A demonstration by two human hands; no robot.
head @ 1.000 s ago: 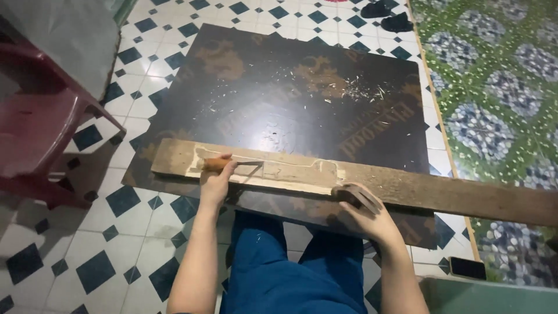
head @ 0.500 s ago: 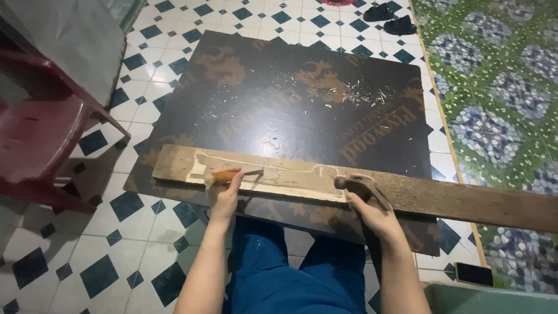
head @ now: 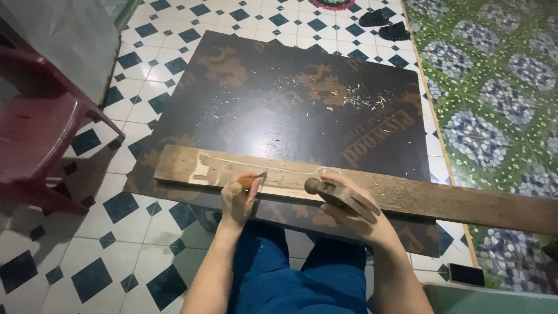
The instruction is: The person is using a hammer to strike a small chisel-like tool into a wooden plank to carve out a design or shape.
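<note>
— What's the setting? 
— Tiled floor point(head: 145, 244), a dark plywood tabletop point(head: 279, 110) strewn with chips.
— Nearest?
— Left hand point(head: 239, 200) gripping a chisel point(head: 247, 183); right hand point(head: 349, 212) wrapped around a hammer point(head: 334, 192), now closer to the chisel than a moment ago.
— Beyond?
— The carved plank point(head: 418, 197). No containers.

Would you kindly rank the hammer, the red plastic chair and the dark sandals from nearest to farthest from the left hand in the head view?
From the left hand:
1. Hammer, just right.
2. Red plastic chair, far left.
3. Dark sandals, top.
</note>
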